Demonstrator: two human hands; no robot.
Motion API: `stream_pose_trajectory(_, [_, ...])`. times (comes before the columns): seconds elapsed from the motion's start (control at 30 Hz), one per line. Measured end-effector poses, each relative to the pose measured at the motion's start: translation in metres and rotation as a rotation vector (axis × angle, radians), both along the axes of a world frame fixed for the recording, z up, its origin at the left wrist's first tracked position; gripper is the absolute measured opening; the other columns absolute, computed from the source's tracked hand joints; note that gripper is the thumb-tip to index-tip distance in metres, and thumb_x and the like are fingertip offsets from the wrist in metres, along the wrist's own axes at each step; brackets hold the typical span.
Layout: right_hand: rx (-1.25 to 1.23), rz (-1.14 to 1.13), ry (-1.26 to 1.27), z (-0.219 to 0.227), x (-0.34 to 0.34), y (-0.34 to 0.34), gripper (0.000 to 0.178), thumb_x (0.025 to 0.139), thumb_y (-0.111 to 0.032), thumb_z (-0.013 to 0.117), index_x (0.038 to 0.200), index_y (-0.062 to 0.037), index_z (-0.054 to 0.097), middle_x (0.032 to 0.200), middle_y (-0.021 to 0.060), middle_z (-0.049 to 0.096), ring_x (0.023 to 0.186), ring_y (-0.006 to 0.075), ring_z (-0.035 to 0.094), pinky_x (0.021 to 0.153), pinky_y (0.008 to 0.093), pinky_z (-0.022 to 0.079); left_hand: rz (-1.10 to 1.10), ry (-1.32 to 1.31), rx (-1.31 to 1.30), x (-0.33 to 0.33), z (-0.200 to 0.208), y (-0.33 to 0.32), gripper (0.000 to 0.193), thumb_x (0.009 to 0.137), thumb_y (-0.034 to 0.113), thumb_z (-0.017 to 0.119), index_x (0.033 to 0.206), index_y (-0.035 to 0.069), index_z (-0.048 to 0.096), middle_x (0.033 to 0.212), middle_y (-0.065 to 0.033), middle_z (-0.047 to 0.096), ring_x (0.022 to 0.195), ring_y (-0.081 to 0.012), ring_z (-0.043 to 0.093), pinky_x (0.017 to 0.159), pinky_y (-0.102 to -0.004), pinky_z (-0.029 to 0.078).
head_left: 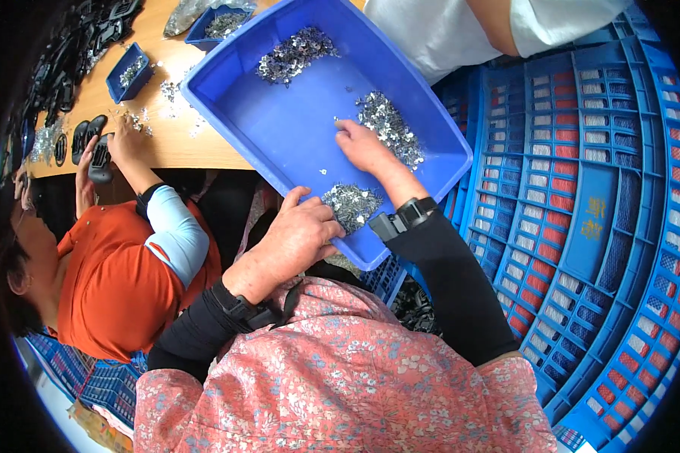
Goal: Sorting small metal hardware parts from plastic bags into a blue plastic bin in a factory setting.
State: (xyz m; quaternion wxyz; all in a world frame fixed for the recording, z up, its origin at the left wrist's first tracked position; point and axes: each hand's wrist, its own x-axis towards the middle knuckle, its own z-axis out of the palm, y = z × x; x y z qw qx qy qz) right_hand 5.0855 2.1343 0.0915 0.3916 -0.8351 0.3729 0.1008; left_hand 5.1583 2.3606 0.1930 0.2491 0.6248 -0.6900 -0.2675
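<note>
A blue plastic bin (279, 128) stands tilted in front of me, with small silvery metal pieces in separate heaps: a far heap (298, 54), a right heap (389, 128) and a near heap (353, 205). My left hand (291, 234) lies over the bin's near left rim, its fingers curled beside the near heap. Inside the bin, my right hand (366, 147) is closed, thumb and forefinger together, left of the right heap. A tiny light piece shows at its fingertips, too small to make out well. One loose piece (323, 171) lies on the bin floor.
At left, a co-worker in orange (128, 279) handles black plastic parts (98, 155) at the wooden table (181, 147). Small blue trays (128, 72) and scattered pieces lie there. Another person's white clothing (431, 34) is beyond the bin. Blue crates (567, 174) stack up at right.
</note>
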Motion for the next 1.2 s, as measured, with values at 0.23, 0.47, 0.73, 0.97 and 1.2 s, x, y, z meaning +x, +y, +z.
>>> stream_pose_trajectory(0.23, [-0.095, -0.198, -0.101, -0.017, 0.008, -0.027, 0.045, 0.092, -0.023, 0.059, 0.131, -0.0017, 0.056, 0.116, 0.0199, 0.067, 0.106, 0.0358, 0.065, 0.094, 0.0430, 0.051, -0.003, 0.015, -0.008, 0.002, -0.001, -0.002, 0.029, 0.067, 0.025, 0.082, 0.093, 0.016, 0.074, 0.087, -0.0004, 0.061, 0.095, -0.0227, 0.059, 0.104, -0.0502, 0.035])
stream_pose_trajectory(0.47, [-0.644, 0.270, -0.016, 0.001, 0.042, -0.026, 0.048, 0.091, -0.020, 0.061, 0.136, -0.0054, 0.052, 0.145, 0.0160, 0.048, 0.136, 0.0325, 0.043, 0.112, 0.0478, 0.035, -0.007, 0.002, -0.020, 0.001, -0.001, -0.001, 0.030, 0.066, 0.026, 0.082, 0.093, 0.016, 0.073, 0.088, -0.0006, 0.061, 0.097, -0.0227, 0.058, 0.104, -0.0497, 0.036])
stream_pose_trajectory(0.73, [-0.770, 0.367, 0.200, -0.003, 0.008, -0.036, 0.061, 0.090, -0.023, 0.063, 0.144, -0.0022, 0.042, 0.153, 0.0140, 0.039, 0.145, 0.0296, 0.032, 0.118, 0.0521, 0.025, -0.003, 0.006, 0.012, 0.003, 0.006, 0.001, 0.028, 0.068, 0.021, 0.081, 0.093, 0.014, 0.074, 0.088, -0.0008, 0.062, 0.100, -0.0221, 0.058, 0.107, -0.0488, 0.033])
stream_pose_trajectory(0.97, [-0.651, 0.556, 0.249, 0.015, 0.000, -0.005, 0.064, 0.089, -0.025, 0.065, 0.144, -0.0033, 0.042, 0.155, 0.0122, 0.037, 0.147, 0.0272, 0.030, 0.120, 0.0526, 0.021, -0.005, 0.049, 0.020, 0.003, 0.004, 0.001, 0.027, 0.068, 0.022, 0.081, 0.092, 0.014, 0.074, 0.087, -0.0008, 0.062, 0.100, -0.0211, 0.058, 0.107, -0.0489, 0.033])
stream_pose_trajectory(1.2, [-0.791, 0.494, 0.202, 0.025, -0.023, -0.011, 0.060, 0.087, -0.022, 0.064, 0.141, -0.0041, 0.047, 0.151, 0.0105, 0.043, 0.144, 0.0260, 0.035, 0.120, 0.0532, 0.020, -0.002, 0.014, -0.005, 0.002, 0.002, 0.002, 0.029, 0.067, 0.022, 0.081, 0.093, 0.015, 0.073, 0.089, -0.0001, 0.062, 0.099, -0.0222, 0.058, 0.105, -0.0484, 0.034])
